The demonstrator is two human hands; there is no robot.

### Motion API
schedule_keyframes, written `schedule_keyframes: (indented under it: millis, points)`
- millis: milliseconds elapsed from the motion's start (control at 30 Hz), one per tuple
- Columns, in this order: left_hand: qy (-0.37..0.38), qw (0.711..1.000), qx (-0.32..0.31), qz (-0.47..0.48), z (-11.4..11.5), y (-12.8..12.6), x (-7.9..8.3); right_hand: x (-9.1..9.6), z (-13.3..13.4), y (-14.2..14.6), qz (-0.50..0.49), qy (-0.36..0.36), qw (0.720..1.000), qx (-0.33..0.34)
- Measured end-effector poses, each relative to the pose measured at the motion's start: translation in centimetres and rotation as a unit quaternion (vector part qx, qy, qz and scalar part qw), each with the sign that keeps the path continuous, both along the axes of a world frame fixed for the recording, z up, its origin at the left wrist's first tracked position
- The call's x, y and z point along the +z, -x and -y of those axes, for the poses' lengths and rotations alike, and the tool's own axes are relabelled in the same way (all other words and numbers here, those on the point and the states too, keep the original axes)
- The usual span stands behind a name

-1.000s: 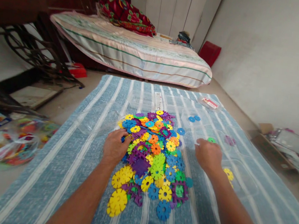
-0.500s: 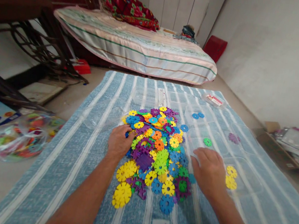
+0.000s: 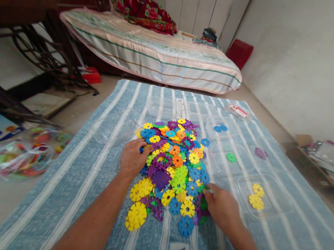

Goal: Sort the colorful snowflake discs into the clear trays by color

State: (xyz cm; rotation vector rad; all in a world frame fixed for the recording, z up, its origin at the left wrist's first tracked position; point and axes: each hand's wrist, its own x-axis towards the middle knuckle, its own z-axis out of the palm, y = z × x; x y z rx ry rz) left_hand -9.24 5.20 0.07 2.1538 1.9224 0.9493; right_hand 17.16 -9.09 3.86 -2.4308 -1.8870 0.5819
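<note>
A heap of colourful interlocking plastic discs (image 3: 177,159) with notched rims lies on the striped cloth. My left hand (image 3: 133,157) rests at the heap's left edge, its fingers curled around a dark blue disc (image 3: 142,149) that is mostly hidden. At the right edge my right hand (image 3: 223,207) has thumb and fingers closed at a green disc (image 3: 205,189). The hand partly covers a purple square piece (image 3: 199,214) there. Two yellow discs (image 3: 256,201) lie in a clear tray (image 3: 281,207) right of that hand.
Other clear trays hold blue discs (image 3: 220,128), a green disc (image 3: 231,157) and a purple piece (image 3: 261,153). A small red-and-white box (image 3: 239,111) lies at the far right corner. Bags of colourful pieces (image 3: 22,154) sit left; a bed (image 3: 164,54) stands beyond.
My right hand has moved left and down from beside the trays to the heap's right edge, and its fingers have closed. My left hand has stayed almost still.
</note>
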Motion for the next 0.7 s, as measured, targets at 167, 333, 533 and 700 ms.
schedule_keyframes:
  millis: [167,333,533,700]
  points:
    - [0.002,1.0,-0.007,0.002,0.0,0.0,0.1,-1.4,0.0,-0.9,-0.205,0.006,0.978,-0.047]
    - [0.005,1.0,-0.003,0.001,0.1,0.0,0.0,-1.3,0.2,-0.6,-0.387,0.042,0.918,-0.072]
    - [0.004,1.0,-0.006,-0.002,0.1,-0.1,0.0,3.2,0.0,-1.4,-0.341,-0.147,0.921,-0.116]
    - [0.005,1.0,-0.005,0.003,0.1,-0.1,0.2,4.9,-0.1,-3.0,-0.062,-0.393,0.908,-0.133]
